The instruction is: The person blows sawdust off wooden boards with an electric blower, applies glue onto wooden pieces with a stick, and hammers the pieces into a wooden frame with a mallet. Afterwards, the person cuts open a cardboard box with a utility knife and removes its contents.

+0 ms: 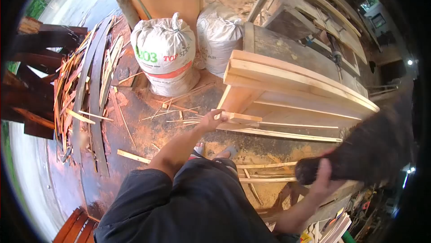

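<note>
Near the middle of the head view, my left hand (213, 119) is closed on the end of a short pale wood piece (242, 118). This piece lies at the near end of a long wooden frame (287, 83) of pale boards. At the right, my right hand (322, 181) is wrapped round the near end of a large dark object (363, 153), blurred and too dark to identify. Its far end runs off into shadow at the upper right. Part of the long boards lies behind it.
Two tied white sacks (166, 59) (218, 36) stand ahead. Wood strips and scraps (92, 86) are heaped at the left. Thin sticks lie on the dusty floor by my feet (226, 152). A workbench (287, 48) is beyond the frame.
</note>
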Demonstrator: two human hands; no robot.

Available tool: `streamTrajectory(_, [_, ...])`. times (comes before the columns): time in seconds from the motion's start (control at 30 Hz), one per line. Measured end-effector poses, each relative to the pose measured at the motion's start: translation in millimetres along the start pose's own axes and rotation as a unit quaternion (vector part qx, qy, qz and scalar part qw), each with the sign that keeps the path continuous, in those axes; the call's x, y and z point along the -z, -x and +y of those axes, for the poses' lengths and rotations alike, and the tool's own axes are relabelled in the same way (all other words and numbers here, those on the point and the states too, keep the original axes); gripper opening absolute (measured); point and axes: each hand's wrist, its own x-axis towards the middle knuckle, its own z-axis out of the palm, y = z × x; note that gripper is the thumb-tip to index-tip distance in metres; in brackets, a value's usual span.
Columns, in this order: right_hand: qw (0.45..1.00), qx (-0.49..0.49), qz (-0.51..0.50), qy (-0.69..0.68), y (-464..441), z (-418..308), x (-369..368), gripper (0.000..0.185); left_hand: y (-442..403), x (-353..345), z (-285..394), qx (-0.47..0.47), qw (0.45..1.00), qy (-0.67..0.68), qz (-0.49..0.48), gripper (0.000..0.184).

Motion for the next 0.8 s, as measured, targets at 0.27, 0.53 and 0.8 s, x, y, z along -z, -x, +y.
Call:
streamTrajectory(0.27, [0.863, -0.226, -0.288, 0.348, 120, 162, -25, 0.062, 4, -12, -18, 0.021, 0.999, 0.034, -0.018, 0.07])
streamTrajectory(0.53, [0.959, -0.17, -0.203, 0.1, 62, 59, 3, 0.053, -1, -24, -47, -0.039, 0.999, 0.021, -0.02, 0.064])
streamTrajectory(0.8, [0.99, 0.102, -0.073, 0.063, 37, 44, 12, 0.032, 0, -17, -35, -0.023, 0.999, 0.012, -0.045, 0.062])
